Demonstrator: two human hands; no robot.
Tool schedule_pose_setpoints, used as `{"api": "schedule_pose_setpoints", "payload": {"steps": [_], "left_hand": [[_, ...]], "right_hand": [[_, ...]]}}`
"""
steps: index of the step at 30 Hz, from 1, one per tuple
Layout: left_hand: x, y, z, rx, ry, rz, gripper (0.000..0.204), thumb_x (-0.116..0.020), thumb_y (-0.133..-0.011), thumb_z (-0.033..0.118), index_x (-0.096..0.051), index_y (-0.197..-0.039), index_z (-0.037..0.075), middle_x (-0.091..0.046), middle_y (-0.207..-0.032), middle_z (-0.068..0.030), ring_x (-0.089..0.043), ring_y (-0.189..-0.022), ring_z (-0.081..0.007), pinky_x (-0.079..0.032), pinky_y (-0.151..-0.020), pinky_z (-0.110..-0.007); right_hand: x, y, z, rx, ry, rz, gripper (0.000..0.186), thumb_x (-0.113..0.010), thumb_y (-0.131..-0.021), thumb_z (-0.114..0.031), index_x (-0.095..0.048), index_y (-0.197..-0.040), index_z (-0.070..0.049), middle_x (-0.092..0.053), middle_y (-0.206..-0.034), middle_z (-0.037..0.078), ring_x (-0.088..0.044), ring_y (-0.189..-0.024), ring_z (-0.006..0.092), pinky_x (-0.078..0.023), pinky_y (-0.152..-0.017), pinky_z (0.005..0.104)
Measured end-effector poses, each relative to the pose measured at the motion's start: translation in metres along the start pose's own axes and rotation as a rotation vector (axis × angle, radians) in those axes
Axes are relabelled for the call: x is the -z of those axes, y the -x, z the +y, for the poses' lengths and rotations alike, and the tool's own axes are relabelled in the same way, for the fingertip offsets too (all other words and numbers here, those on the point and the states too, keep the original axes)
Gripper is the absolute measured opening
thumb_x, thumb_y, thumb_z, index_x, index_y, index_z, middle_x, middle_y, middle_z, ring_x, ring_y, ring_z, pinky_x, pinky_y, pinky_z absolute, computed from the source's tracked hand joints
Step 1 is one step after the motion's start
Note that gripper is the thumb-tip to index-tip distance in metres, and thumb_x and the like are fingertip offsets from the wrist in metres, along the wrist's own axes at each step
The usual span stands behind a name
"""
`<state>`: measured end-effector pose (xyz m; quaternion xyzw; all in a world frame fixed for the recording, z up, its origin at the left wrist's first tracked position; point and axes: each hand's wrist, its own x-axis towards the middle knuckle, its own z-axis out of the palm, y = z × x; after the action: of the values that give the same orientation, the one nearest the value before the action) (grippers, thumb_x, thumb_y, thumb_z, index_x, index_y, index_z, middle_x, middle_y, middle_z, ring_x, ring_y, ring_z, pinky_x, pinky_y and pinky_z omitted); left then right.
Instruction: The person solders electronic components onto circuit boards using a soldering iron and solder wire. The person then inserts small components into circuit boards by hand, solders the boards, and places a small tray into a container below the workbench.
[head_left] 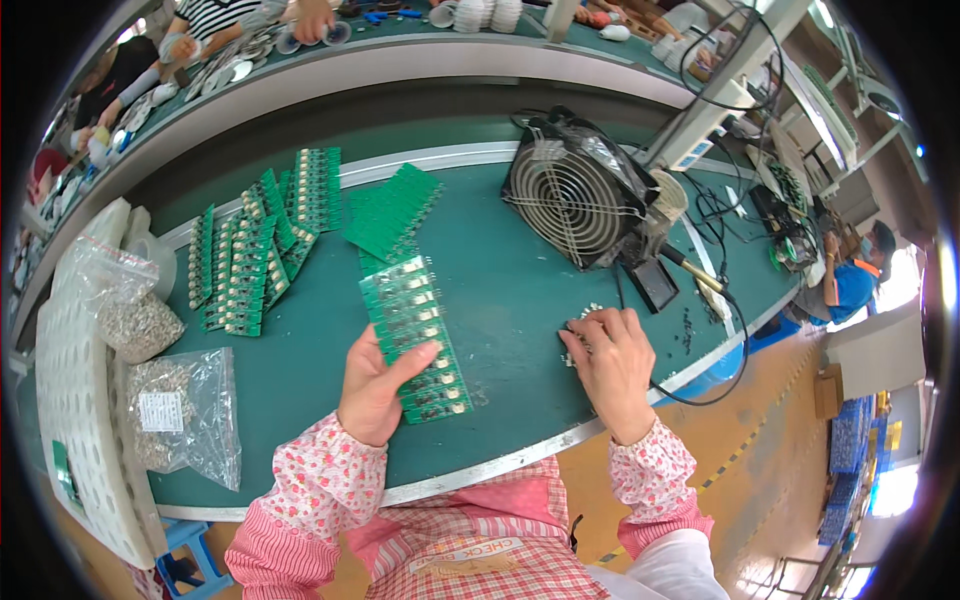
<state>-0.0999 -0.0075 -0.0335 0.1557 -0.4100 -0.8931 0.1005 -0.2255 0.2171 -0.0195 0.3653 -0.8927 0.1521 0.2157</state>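
My left hand [385, 385] grips a long green circuit board [425, 320] dotted with small white parts, thumb across its face. My right hand [610, 365] has curled fingers at a small pile of tiny whitish components [590, 311] on the bench; what its fingertips hold is hidden. Beyond the left hand lie plain green boards [395, 205], and at the left, populated boards [250, 270]. Clear bags of tiny parts [140, 325] lie at the far left, one lower bag [180, 420] with a white label.
A black-framed fan [570, 200] stands at the back, beside a soldering iron [690, 265], a black tray [650, 288] and cables. A perforated foam sheet [80, 390] edges the left side of the green bench [300, 380]. Co-workers [850, 285] sit at the right and across the bench.
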Motion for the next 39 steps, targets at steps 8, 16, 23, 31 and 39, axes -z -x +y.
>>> {"api": "schedule_pose_setpoints", "payload": {"steps": [8,16,23,31,39], "left_hand": [[-0.003,0.003,-0.005,-0.056,-0.106,-0.015,0.035,-0.068,-0.080,-0.001,-0.053,-0.111,0.004,-0.062,-0.098,-0.0032,-0.060,-0.087,-0.0121,-0.050,-0.078,-0.029],[-0.007,0.006,-0.007,-0.169,-0.307,0.003,0.031,-0.068,-0.080,0.001,-0.054,-0.108,0.001,-0.064,-0.096,-0.0040,-0.060,-0.083,-0.0096,-0.051,-0.074,-0.026],[-0.009,0.009,-0.010,-0.258,-0.438,0.029,0.029,-0.068,-0.079,0.001,-0.056,-0.106,0.000,-0.064,-0.096,-0.0037,-0.060,-0.083,-0.0087,-0.050,-0.073,-0.025],[-0.014,0.013,-0.010,-0.359,-0.628,0.042,0.032,-0.071,-0.076,0.003,-0.058,-0.105,0.001,-0.065,-0.092,-0.0039,-0.060,-0.081,-0.0094,-0.050,-0.072,-0.026],[-0.015,0.015,-0.010,-0.327,-0.673,-0.064,0.033,-0.069,-0.077,0.002,-0.056,-0.108,0.001,-0.064,-0.095,-0.0045,-0.060,-0.084,-0.0104,-0.050,-0.075,-0.027]], "right_hand": [[0.000,-0.003,-0.019,-0.335,-0.630,-0.095,0.008,-0.070,-0.078,-0.008,-0.065,-0.081,-0.002,-0.066,-0.081,0.005,-0.060,-0.072,0.0161,-0.048,-0.062,0.0283],[-0.012,-0.013,-0.086,-0.789,-1.652,-0.319,0.011,-0.062,-0.089,-0.012,-0.058,-0.093,-0.003,-0.062,-0.085,0.001,-0.055,-0.076,0.0066,-0.045,-0.064,0.0207],[-0.025,-0.002,-0.106,-0.897,-1.811,-0.214,0.012,-0.062,-0.090,-0.013,-0.056,-0.094,-0.003,-0.060,-0.089,0.000,-0.052,-0.079,0.0038,-0.042,-0.071,0.0198],[-0.028,0.008,-0.117,-0.861,-1.758,-0.114,0.014,-0.060,-0.091,-0.012,-0.051,-0.096,-0.003,-0.058,-0.087,0.001,-0.053,-0.081,0.0049,-0.043,-0.072,0.0203],[-0.031,0.015,-0.113,-0.828,-1.684,0.016,0.014,-0.057,-0.092,-0.011,-0.049,-0.099,-0.002,-0.058,-0.088,0.002,-0.053,-0.078,0.0056,-0.044,-0.069,0.0202]]}}
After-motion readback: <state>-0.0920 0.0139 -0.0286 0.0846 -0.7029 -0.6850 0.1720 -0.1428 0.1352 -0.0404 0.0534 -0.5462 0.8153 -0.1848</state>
